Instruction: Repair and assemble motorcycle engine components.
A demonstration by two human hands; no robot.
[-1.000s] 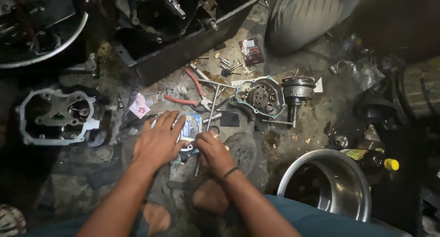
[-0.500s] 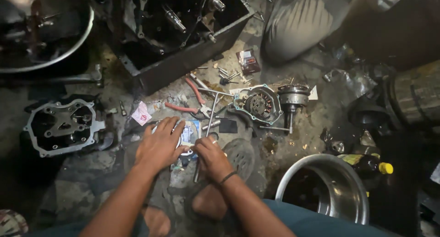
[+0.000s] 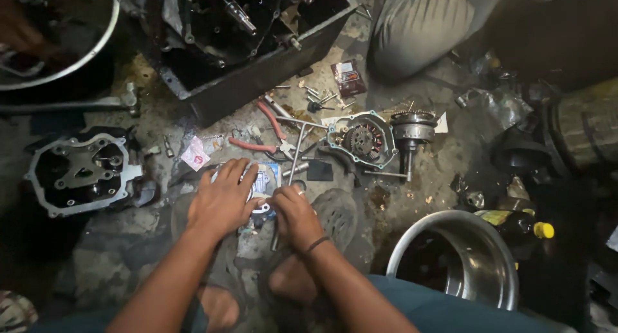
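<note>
My left hand (image 3: 223,199) lies palm down on a small metal engine part (image 3: 259,184) on the oily floor, covering most of it. My right hand (image 3: 295,212) is closed around a thin metal tool (image 3: 277,237) whose shaft points down past my wrist, its tip at the same part. The two hands touch at the part. A T-handle wrench (image 3: 297,146) and red-handled pliers (image 3: 265,130) lie just beyond my fingers.
An engine head (image 3: 77,172) sits at left, a black tray (image 3: 257,56) with engine parts at top. A round clutch cover (image 3: 360,140) and a geared shaft (image 3: 412,133) lie right of the tools. A steel bowl (image 3: 463,256) stands at lower right beside a yellow-capped bottle (image 3: 524,225). Another person's knee (image 3: 425,24) is at top.
The view has drifted a little; my hands stay pressed on the same part with only small finger shifts.
</note>
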